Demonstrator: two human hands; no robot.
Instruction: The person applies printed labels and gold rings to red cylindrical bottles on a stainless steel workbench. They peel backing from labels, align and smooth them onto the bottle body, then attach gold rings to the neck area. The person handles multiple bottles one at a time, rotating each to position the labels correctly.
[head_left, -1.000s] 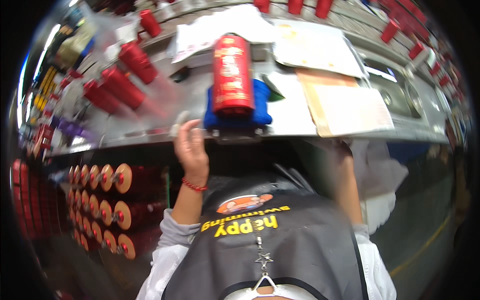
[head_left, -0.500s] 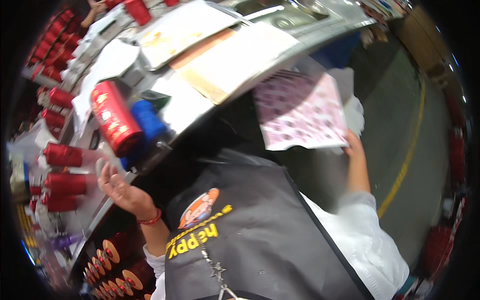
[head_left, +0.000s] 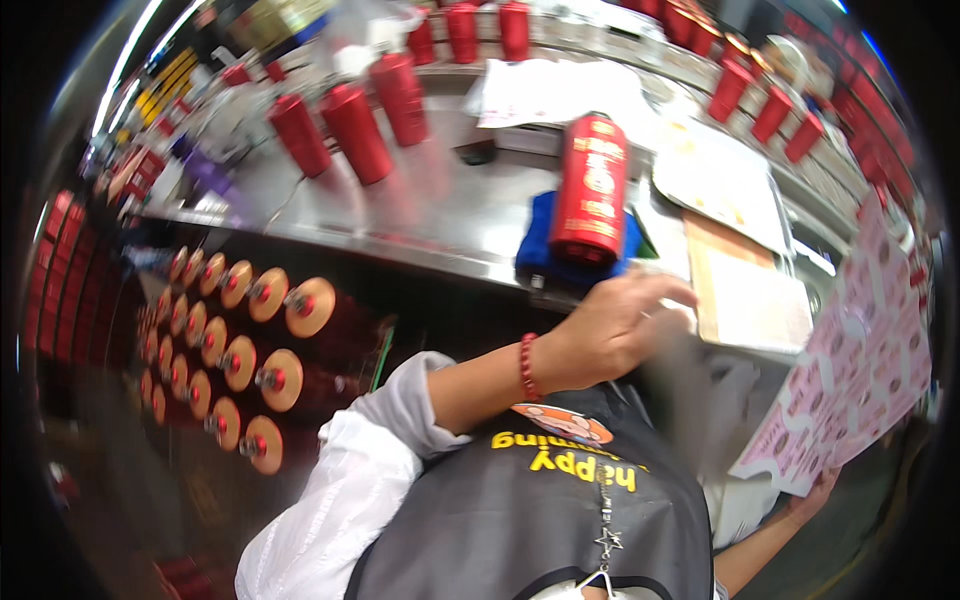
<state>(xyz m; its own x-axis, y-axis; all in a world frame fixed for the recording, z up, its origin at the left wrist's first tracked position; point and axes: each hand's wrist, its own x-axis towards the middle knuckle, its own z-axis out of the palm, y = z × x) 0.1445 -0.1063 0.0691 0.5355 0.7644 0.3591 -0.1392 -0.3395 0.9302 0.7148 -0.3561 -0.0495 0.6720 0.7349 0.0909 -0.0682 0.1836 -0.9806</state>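
Note:
My right hand (head_left: 815, 492) grips the lower edge of a pink-and-white patterned paper sheet (head_left: 850, 350), possibly a flat bag, off the right end of the bench. My left hand (head_left: 610, 325), with a red bead bracelet at the wrist, hovers by the bench's front edge. Its fingers are loosely bent and apart, somewhat blurred, and I see nothing in them. Just beyond it a large red cylinder (head_left: 592, 185) with gold print rests on a folded blue cloth (head_left: 535, 235). A tan board with pale paper (head_left: 765, 305) lies to the right of that hand.
On the metal bench (head_left: 440, 220) several red cylinders (head_left: 358, 135) stand at left. White papers (head_left: 560, 92) lie behind the gold-printed one. A white tray (head_left: 725, 185) sits further right. Below the bench, at left, are rows of copper-coloured discs (head_left: 280, 380) with metal stems.
My view has swung left. My left hand has moved rightward, closer to the printed cylinder's base. My right hand has tilted the pink paper steeply and still holds it.

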